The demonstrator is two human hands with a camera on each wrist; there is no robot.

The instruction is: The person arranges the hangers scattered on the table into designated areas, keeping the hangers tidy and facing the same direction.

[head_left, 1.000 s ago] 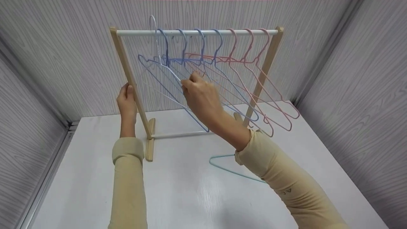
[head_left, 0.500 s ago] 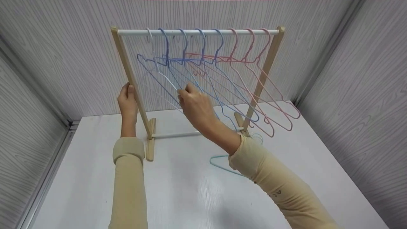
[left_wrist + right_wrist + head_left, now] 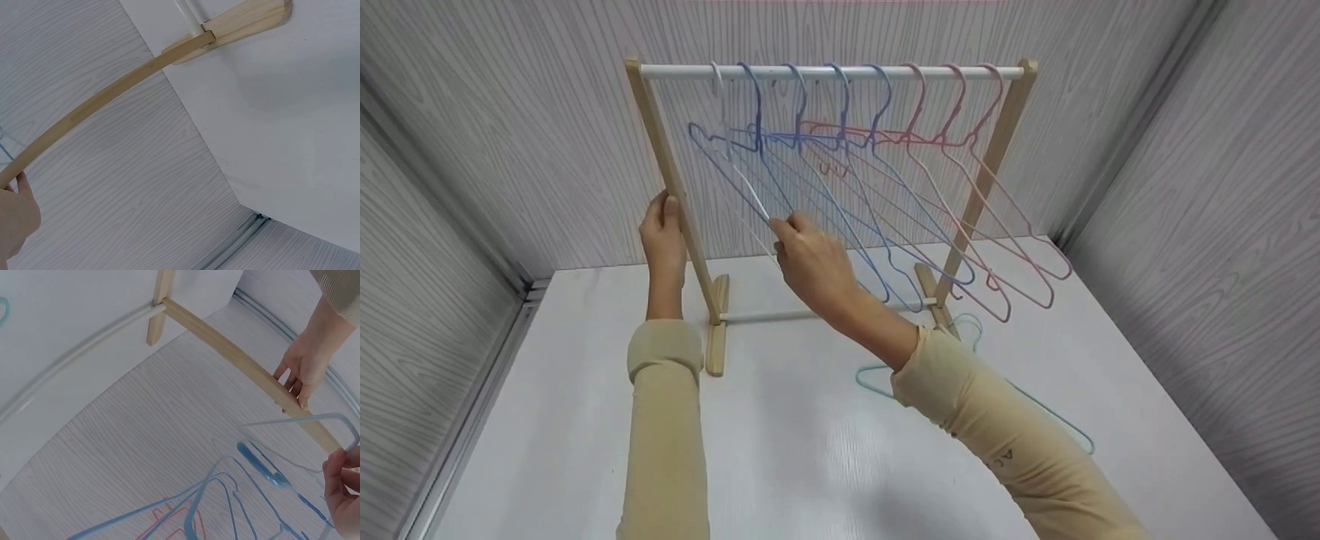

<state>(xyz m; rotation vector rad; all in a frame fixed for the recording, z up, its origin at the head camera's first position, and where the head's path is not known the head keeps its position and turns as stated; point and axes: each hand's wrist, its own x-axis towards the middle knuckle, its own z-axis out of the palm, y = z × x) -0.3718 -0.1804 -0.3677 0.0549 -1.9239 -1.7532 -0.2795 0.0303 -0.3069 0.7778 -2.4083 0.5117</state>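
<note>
The right hand point(image 3: 815, 266) pinches the white hanger point(image 3: 751, 189) hooked on the white rail point(image 3: 817, 72) while the left hand point(image 3: 664, 236) grips the wooden upright point(image 3: 695, 262), yet a sideways tug could snag the neighbouring dark blue hanger point(image 3: 758, 116), and a loosened left grip could let the rack point(image 3: 999, 135) tip

Wears a long, pale beige right sleeve point(image 3: 1027, 465) with a broad, turned-back right cuff point(image 3: 934, 375). Bears small dark lettering point(image 3: 1007, 455), partly legible as "AC", up the arm from the right cuff. Shows, left of the right cuff, a matching, smoother left sleeve point(image 3: 666, 450) with a similarly folded left cuff point(image 3: 664, 349). Leaves right hand point(image 3: 814, 262) and left hand point(image 3: 663, 229) bare.
</note>
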